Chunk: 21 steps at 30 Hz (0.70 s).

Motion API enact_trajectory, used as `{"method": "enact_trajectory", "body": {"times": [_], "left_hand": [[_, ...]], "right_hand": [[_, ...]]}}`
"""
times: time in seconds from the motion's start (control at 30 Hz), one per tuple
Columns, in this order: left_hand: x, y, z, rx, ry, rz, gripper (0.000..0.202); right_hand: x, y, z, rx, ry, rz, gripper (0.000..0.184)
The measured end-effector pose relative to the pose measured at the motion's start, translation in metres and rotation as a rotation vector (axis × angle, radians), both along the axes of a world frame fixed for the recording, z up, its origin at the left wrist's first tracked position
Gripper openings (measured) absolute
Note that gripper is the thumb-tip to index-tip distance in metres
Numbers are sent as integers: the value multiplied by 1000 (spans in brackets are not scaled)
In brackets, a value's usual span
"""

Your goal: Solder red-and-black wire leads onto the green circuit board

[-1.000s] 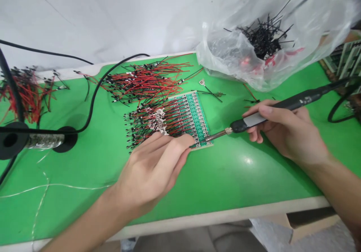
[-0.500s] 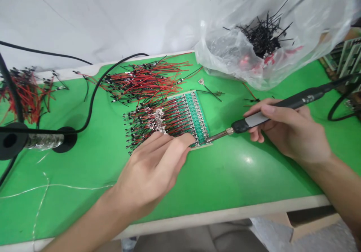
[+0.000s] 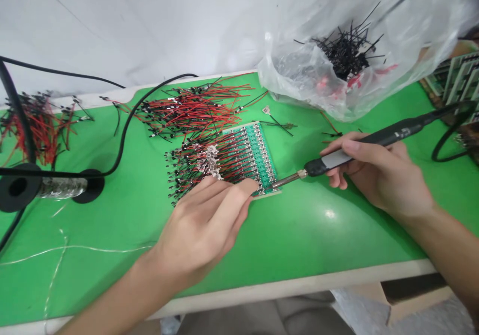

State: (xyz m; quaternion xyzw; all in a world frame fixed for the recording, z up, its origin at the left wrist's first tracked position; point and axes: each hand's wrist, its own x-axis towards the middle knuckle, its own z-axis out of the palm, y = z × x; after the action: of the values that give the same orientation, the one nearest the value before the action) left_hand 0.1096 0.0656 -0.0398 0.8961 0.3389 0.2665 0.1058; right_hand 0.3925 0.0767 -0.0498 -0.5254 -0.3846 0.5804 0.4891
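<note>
A green circuit board [image 3: 262, 153] lies mid-table with rows of red and black wires [image 3: 209, 163] fixed to it, fanning left. My left hand [image 3: 204, 225] rests on the board's near edge, fingers pressed together over the wires there; what they pinch is hidden. My right hand [image 3: 377, 172] is closed around a black soldering iron [image 3: 359, 148], pen-style. The iron's metal tip [image 3: 279, 183] touches the board's near right corner, just beside my left fingertips.
A loose pile of red and black wires [image 3: 190, 108] lies behind the board, another [image 3: 35, 125] at far left. A clear plastic bag [image 3: 348, 60] of black wires sits back right. A solder spool [image 3: 45, 187], thin solder strand [image 3: 75, 247] and black cable [image 3: 127, 120] occupy the left.
Almost nothing has changed. Both hands hold their places, with the iron tip staying at the board's near right corner; only the view shifts slightly.
</note>
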Motion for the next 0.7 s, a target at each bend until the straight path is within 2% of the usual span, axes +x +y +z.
{"method": "enact_trajectory", "body": {"times": [0.7], "left_hand": [[0, 0, 0, 13, 15, -13, 35]], "right_hand": [[-1, 1, 0, -20, -4, -19, 15]]}}
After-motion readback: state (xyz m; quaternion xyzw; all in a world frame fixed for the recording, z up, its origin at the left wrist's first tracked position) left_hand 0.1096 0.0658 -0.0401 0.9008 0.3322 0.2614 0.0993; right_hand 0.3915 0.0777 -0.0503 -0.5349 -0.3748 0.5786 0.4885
